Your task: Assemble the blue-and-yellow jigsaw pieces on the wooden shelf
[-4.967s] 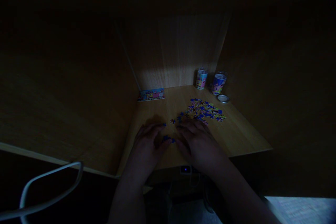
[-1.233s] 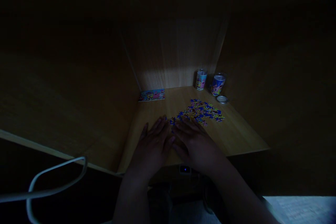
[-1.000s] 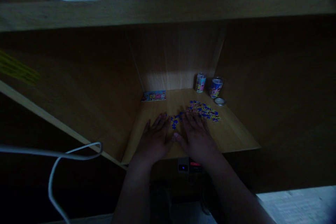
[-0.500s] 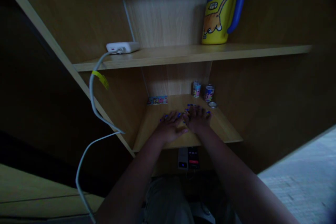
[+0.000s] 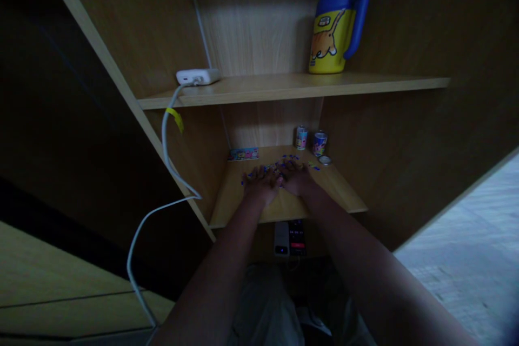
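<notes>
In a dim wooden cabinet [image 5: 251, 38], we look past an upper shelf [image 5: 259, 93] to the lower board [image 5: 229, 200], where two bare arms reach in from our side. A blue and yellow jug [image 5: 330, 38] stands upright overhead, toward the right, with a white device [image 5: 198, 75] at the other end of the same shelf. Below it, our left hand [image 5: 261, 187] and right hand [image 5: 295, 179] lie palm down near the middle of the board, thumbs side by side, fingers loosely spread. We see neither hand clamped on anything; whether the thumbs touch, we cannot tell. Against the back, a picture card [image 5: 243, 154] lies beyond the left hand; a light blue can [image 5: 301, 139] and a dark blue can [image 5: 319, 144] stand beyond the right, a round lid [image 5: 325, 160] just in front of the darker one. Smallest of all are the colorful jigsaw-like pieces [image 5: 291, 157], on the board under and around our fingertips. Their scatter runs longer from left to right than front to back, slanting away from us toward the right. The left hand is nearer the left end; the right hand is nearer the far patch and the right-hand stragglers. What lies beneath the fingers is hidden.
</notes>
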`<act>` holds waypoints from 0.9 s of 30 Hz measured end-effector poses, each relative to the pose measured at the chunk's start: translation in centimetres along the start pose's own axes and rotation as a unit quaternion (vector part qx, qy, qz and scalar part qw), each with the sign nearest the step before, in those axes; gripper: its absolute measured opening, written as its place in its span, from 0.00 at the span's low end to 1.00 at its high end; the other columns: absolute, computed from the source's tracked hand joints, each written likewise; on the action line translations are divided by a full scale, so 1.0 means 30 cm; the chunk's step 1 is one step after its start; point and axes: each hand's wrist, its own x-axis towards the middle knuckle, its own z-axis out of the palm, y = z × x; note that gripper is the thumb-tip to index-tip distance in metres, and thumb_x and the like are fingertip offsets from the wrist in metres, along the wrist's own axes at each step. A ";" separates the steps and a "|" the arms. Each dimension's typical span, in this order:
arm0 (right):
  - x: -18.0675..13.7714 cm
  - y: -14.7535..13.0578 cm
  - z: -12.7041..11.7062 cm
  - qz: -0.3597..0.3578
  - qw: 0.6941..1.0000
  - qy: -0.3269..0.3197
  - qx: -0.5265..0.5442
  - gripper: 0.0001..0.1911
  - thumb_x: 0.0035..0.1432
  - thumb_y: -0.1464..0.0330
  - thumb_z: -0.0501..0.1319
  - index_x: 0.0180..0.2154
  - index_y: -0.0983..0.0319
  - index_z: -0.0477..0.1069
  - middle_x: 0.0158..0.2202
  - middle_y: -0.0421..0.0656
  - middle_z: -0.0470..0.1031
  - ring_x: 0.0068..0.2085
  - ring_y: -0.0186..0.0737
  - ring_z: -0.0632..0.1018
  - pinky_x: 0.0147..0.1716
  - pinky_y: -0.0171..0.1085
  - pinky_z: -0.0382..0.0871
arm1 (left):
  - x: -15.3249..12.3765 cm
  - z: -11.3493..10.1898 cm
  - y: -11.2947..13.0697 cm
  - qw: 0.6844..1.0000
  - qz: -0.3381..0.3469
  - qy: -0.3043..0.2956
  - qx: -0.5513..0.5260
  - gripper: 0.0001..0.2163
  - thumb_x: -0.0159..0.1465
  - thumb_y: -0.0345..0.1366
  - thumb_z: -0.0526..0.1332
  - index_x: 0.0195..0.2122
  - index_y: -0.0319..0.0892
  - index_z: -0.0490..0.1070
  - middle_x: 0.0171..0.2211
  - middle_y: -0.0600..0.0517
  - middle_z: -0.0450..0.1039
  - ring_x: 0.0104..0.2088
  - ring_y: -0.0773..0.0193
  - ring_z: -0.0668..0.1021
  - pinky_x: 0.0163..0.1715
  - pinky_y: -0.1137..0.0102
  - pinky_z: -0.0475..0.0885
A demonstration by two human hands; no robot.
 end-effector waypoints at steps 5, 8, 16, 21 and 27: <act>0.000 0.008 0.026 -0.054 0.996 0.065 0.011 0.37 0.79 0.45 0.37 0.81 0.43 0.50 0.85 0.39 0.40 0.83 0.54 0.45 0.78 0.65 0.36 | -0.011 0.007 0.003 0.993 -0.095 0.070 0.004 0.42 0.76 0.63 0.34 0.78 0.43 0.63 0.81 0.37 0.52 0.81 0.38 0.54 0.76 0.31 0.46; -0.001 -0.006 0.038 0.106 0.988 0.112 0.028 0.44 0.77 0.41 0.36 0.83 0.55 0.44 0.85 0.52 0.40 0.83 0.65 0.46 0.77 0.66 0.36 | -0.016 -0.002 0.005 0.990 -0.126 0.058 -0.003 0.44 0.75 0.65 0.35 0.80 0.41 0.60 0.83 0.36 0.47 0.81 0.35 0.51 0.76 0.31 0.46; 0.027 -0.013 0.028 0.205 0.975 0.079 0.044 0.50 0.75 0.39 0.35 0.83 0.65 0.42 0.83 0.63 0.41 0.82 0.72 0.47 0.76 0.67 0.36 | 0.005 0.003 -0.006 0.998 -0.057 -0.015 -0.014 0.48 0.70 0.74 0.40 0.83 0.49 0.50 0.84 0.41 0.38 0.82 0.32 0.45 0.77 0.33 0.38; 0.076 0.007 0.016 0.167 0.984 0.051 0.029 0.51 0.74 0.38 0.33 0.83 0.62 0.43 0.84 0.58 0.42 0.82 0.66 0.46 0.77 0.64 0.39 | 0.006 0.000 -0.008 0.999 -0.036 -0.025 -0.013 0.48 0.70 0.73 0.42 0.83 0.49 0.49 0.84 0.42 0.36 0.82 0.32 0.43 0.77 0.33 0.37; 0.174 0.020 0.020 0.112 0.993 0.042 0.007 0.47 0.75 0.39 0.33 0.83 0.57 0.42 0.85 0.52 0.41 0.82 0.63 0.46 0.77 0.64 0.38 | -0.007 -0.002 -0.004 1.000 -0.001 -0.021 -0.023 0.47 0.71 0.72 0.41 0.83 0.48 0.50 0.84 0.42 0.36 0.83 0.34 0.44 0.78 0.33 0.35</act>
